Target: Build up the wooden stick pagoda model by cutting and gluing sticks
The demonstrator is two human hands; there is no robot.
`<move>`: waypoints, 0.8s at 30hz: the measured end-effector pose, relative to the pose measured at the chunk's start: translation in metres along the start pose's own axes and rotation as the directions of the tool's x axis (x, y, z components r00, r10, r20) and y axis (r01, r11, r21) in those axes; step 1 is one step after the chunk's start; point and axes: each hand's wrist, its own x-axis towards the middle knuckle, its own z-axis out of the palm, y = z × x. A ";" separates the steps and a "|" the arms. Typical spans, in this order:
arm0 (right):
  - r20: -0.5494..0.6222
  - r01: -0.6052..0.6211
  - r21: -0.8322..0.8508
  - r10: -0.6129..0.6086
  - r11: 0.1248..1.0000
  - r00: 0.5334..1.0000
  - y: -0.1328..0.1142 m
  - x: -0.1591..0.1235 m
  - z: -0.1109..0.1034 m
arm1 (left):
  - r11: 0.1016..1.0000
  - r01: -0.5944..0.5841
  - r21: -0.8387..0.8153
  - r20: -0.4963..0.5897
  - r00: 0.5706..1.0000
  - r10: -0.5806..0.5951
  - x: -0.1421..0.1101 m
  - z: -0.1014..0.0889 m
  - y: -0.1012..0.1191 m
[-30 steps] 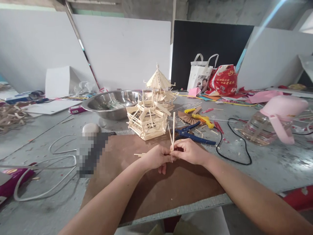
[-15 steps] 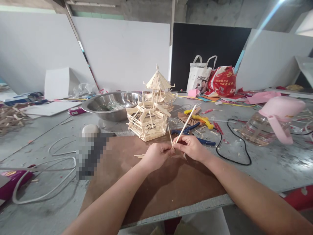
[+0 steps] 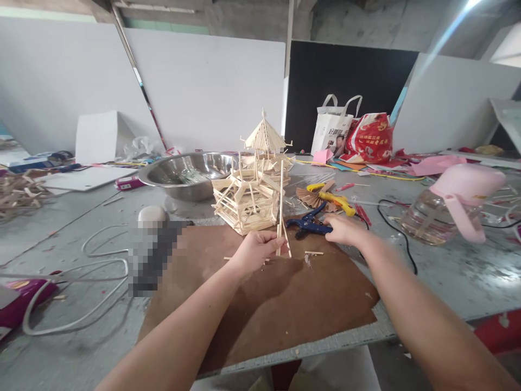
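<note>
My left hand (image 3: pixel 258 251) pinches several thin wooden sticks (image 3: pixel 281 203), one long and upright, the others shorter. My right hand (image 3: pixel 345 230) has its fingers closed round the handles of the blue hand cutters (image 3: pixel 309 221), which lie at the far right of the brown mat (image 3: pixel 260 315). Just behind my left hand stands an open-sided frame built of wooden sticks (image 3: pixel 246 201). Farther back rises a stick pavilion with a pointed roof (image 3: pixel 264 136). A short cut stick (image 3: pixel 314 252) lies on the mat between my hands.
A steel basin (image 3: pixel 183 190) stands behind the frame on the left. The yellow glue gun (image 3: pixel 334 200) lies beyond the cutters, its black cord running right. A pink-lidded bottle (image 3: pixel 443 206) stands at the right. White cable (image 3: pixel 122 304) loops on the left.
My right hand has let go of the long stick and moved right to the cutters' handles. My left hand keeps the sticks, the long one now more upright. A short stick now shows on the mat.
</note>
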 end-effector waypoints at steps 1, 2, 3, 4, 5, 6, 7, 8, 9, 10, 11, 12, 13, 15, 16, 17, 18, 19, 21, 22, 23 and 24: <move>-0.015 -0.012 -0.010 0.012 1.000 1.000 -0.003 0.000 0.000 | 1.000 0.000 -0.002 -0.001 1.000 0.000 0.000 0.000 0.000; -0.031 -0.022 -0.018 0.022 1.000 0.999 -0.006 -0.001 -0.001 | 1.000 0.000 0.000 -0.001 1.000 0.000 0.000 0.000 -0.001; -0.046 -0.030 -0.025 0.029 0.999 0.999 -0.008 -0.002 -0.002 | 1.000 0.000 0.001 0.001 1.000 0.000 0.000 0.000 -0.002; -0.063 -0.035 -0.028 0.033 0.999 0.997 -0.009 -0.002 -0.003 | 1.000 -0.002 0.001 0.001 1.000 0.002 0.000 0.000 -0.002; -0.082 -0.037 -0.029 0.035 0.999 0.996 -0.011 -0.002 -0.004 | 1.000 -0.006 0.003 -0.001 1.000 0.006 0.001 0.000 -0.003; -0.101 -0.039 -0.029 0.036 0.999 0.994 -0.011 -0.003 -0.005 | 1.000 -0.012 0.006 -0.006 1.000 0.012 0.000 0.000 -0.003; -0.118 -0.039 -0.030 0.035 0.999 0.992 -0.012 -0.003 -0.005 | 1.000 -0.020 0.016 -0.017 1.000 0.021 0.000 0.000 -0.003; -0.140 -0.038 -0.027 0.034 0.999 0.990 -0.012 -0.003 -0.006 | 0.999 -0.033 0.035 -0.030 0.999 0.034 0.000 0.000 -0.003; -0.178 -0.036 -0.014 0.033 0.999 0.984 -0.013 -0.002 -0.007 | 0.997 -0.047 0.059 -0.044 0.998 0.050 0.000 0.000 -0.004; -0.231 -0.028 0.014 0.030 1.000 0.972 -0.013 -0.002 -0.008 | 0.994 -0.062 0.084 -0.058 0.996 0.067 0.000 0.000 -0.004; -0.298 -0.017 0.058 0.034 0.998 0.954 -0.013 -0.002 -0.009 | 0.991 -0.078 0.105 -0.069 0.994 0.086 -0.001 0.000 -0.004; -0.373 -0.008 0.117 0.051 0.993 0.927 -0.014 -0.003 -0.010 | 0.988 -0.095 0.120 -0.081 0.991 0.105 -0.001 0.001 -0.004; -0.446 -0.005 0.187 0.090 0.982 0.890 -0.014 -0.003 -0.012 | 0.985 -0.113 0.129 -0.091 0.988 0.125 0.000 0.001 -0.005; -0.530 -0.005 0.353 0.204 0.936 0.823 -0.016 -0.006 -0.015 | 0.979 -0.160 0.124 -0.113 0.978 0.174 0.000 0.002 -0.007; -0.522 0.008 0.453 0.258 0.891 0.813 -0.017 -0.008 -0.017 | 0.975 -0.191 0.116 -0.117 0.972 0.205 0.001 0.002 -0.007; -0.486 0.039 0.565 0.295 0.824 0.823 -0.019 -0.010 -0.018 | 0.968 -0.226 0.109 -0.116 0.964 0.238 0.001 0.002 -0.008; -0.428 0.085 0.679 0.300 0.729 0.853 -0.020 -0.012 -0.019 | 0.959 -0.261 0.107 -0.108 0.956 0.273 0.002 0.002 -0.008; -0.361 0.133 0.782 0.270 0.609 0.893 -0.022 -0.014 -0.021 | 0.949 -0.293 0.113 -0.097 0.948 0.304 0.002 0.002 -0.008; -0.243 0.183 0.921 0.139 0.345 0.960 -0.026 -0.018 -0.022 | 0.932 -0.334 0.141 -0.069 0.936 0.346 0.003 0.000 -0.007; -0.206 0.185 0.955 0.069 0.231 0.976 -0.028 -0.019 -0.022 | 0.925 -0.345 0.157 -0.063 0.932 0.358 0.003 0.000 -0.006; -0.176 0.174 0.975 0.006 0.137 0.984 -0.030 -0.020 -0.022 | 0.920 -0.353 0.170 -0.063 0.928 0.368 0.003 -0.001 -0.005; -0.154 0.157 0.986 -0.046 0.059 0.987 -0.032 -0.021 -0.022 | 0.916 -0.360 0.179 -0.067 0.924 0.376 0.003 -0.002 -0.005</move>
